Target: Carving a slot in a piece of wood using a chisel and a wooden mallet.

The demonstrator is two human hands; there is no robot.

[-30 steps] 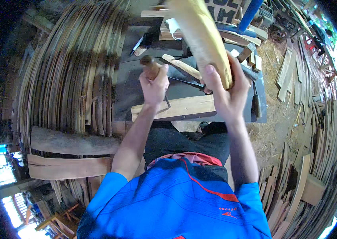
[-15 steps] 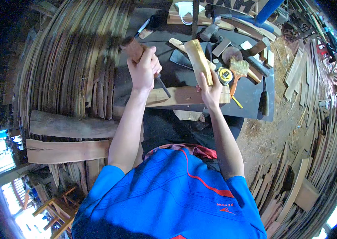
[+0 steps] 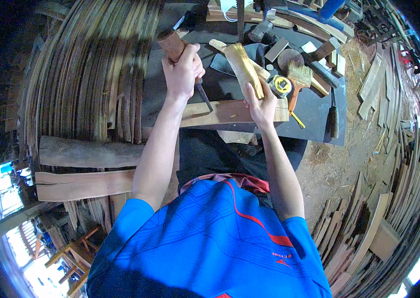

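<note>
My left hand (image 3: 182, 74) is closed around a chisel (image 3: 171, 44), its thick brown wooden handle rising above the fist. The dark metal blade slants down to the right, and its tip meets or hovers just over a pale wooden board (image 3: 222, 113) lying along the bench's near edge. In my right hand (image 3: 261, 105) is a pale, rounded length of wood (image 3: 243, 65), gripped at its lower end with the thicker end pointing up and away. This piece is apart from the chisel. Whether the chisel tip touches the board is hard to tell.
On the dark bench (image 3: 319, 130) are a yellow tape measure (image 3: 280, 85), a wide brush (image 3: 299, 78), a hammer (image 3: 260, 31), a round wooden disc (image 3: 289, 59) and several wood blocks. Stacked planks (image 3: 86, 69) stand at the left. Shavings and offcuts litter the floor (image 3: 339, 169) at the right.
The whole view has shifted slightly. Both hands keep their grips; the chisel and the pale length of wood stay in nearly the same places over the board.
</note>
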